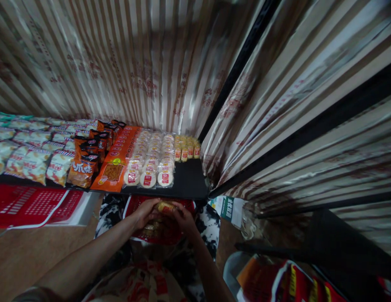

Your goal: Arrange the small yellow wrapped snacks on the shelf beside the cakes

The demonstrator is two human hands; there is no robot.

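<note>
Head view: left hand (147,212) and right hand (184,218) meeting low at centre, both closing fingers around small yellow snack packet (164,206), pinching it between them, just above open red bag (160,228). Packet sitting near edge of black shelf (189,182), below it. Shelf carrying rows of round white cakes (151,161) in middle, orange flat pack (115,165) lying left of them, small yellow packets (185,149) lining far right corner, pale snack bags (28,155) filling left. Striped curtain (135,63) hanging behind

Blurred yellow packet (164,206) between hands
</note>
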